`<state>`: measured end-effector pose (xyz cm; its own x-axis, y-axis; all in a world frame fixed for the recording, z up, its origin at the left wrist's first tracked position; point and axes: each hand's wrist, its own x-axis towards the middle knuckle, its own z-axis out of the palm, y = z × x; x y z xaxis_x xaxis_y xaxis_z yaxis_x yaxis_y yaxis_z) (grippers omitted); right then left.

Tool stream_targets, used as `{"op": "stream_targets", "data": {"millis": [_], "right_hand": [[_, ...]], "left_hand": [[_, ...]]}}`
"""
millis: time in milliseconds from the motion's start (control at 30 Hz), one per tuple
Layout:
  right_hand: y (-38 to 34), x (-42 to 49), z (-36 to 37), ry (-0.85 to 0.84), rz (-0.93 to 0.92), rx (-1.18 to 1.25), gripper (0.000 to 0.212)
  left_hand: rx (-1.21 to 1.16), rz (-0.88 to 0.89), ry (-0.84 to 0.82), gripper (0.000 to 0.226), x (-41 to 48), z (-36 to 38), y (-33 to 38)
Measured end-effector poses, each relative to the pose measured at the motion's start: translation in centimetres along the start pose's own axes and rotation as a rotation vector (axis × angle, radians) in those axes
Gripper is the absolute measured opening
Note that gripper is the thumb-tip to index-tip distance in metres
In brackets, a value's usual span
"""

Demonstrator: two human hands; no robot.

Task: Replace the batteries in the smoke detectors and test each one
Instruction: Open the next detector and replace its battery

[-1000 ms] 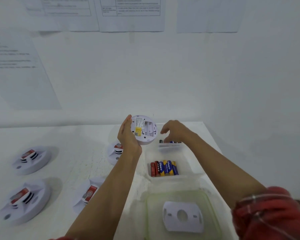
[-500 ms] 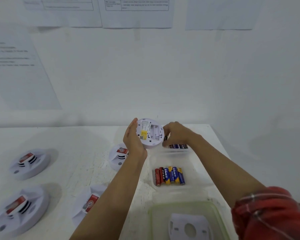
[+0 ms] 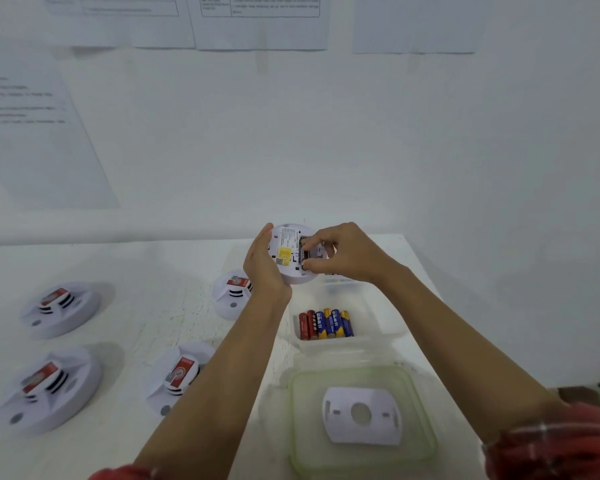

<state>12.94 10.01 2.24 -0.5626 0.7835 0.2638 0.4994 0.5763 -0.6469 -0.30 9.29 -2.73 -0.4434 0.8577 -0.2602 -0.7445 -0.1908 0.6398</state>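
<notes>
Step in hand: fitting a cell into the opened smoke detector. This looks like an early stage of the task, since four more detectors sit on the bench.
Left grip: the left hand cups the detector's rim, palm against its edge, fingers straight.
Right grip: the right hand has thumb and forefinger pinched at the battery bay, apparently round a dark battery, though blur leaves this unsure.
Where the detector is: held in the air over the far end of the bench, just beyond the clear tray of spare batteries.
Next move calls for: pressing the cell flat against its spring with the polarity right, while the left hand braces the body.
Look of the detector: a round white disc with its back towards the person, carrying a printed label, a yellow sticker and an open bay. Its mounting plate likely lies in the green-rimmed box.
</notes>
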Motion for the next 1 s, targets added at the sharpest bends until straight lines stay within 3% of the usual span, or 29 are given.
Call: {"op": "stream_targets", "data": {"millis": [300, 433, 600, 667, 800, 867, 933, 1000], "right_hand": [[0.9, -1.3, 0.0, -0.042, -0.046, -0.100, 0.032], [1.3, -1.0, -0.1, -0.037, -0.053, -0.045, 0.033], [1.4, 0.4, -0.7, -0.024, -0.004, 0.038, 0.028], [1.4, 1.1, -0.9, -0.024, 0.000, 0.080, 0.028], [3.1, 2.4, -1.7, 0.149, 0.105, 0.280, 0.024], [4.7, 3.2, -1.5, 0.033, 0.204, -0.001, 0.029], [6.1, 3.7, -0.6, -0.227, 0.288, -0.291, 0.036], [6.8, 4.2, 0.3, -0.390, 0.307, -0.429, 0.037]], "left_hand": [[0.046, -0.133, -0.042, 0.051, -1.3, -0.6, -0.4], [0.046, -0.116, -0.033, 0.044, -1.4, -0.1, -0.2], [0.045, -0.047, -0.021, 0.011, -1.6, 1.0, 0.2], [0.064, -0.023, -0.015, 0.009, -1.3, 1.2, 0.4], [0.103, 0.024, 0.019, 0.011, 0.1, 1.2, 1.3], [0.107, 0.043, 0.042, 0.014, 0.7, 1.1, 1.6], [0.106, 0.047, 0.053, 0.013, 1.3, 0.9, 1.5], [0.122, 0.049, 0.045, 0.014, 1.6, 0.9, 1.2]]}}
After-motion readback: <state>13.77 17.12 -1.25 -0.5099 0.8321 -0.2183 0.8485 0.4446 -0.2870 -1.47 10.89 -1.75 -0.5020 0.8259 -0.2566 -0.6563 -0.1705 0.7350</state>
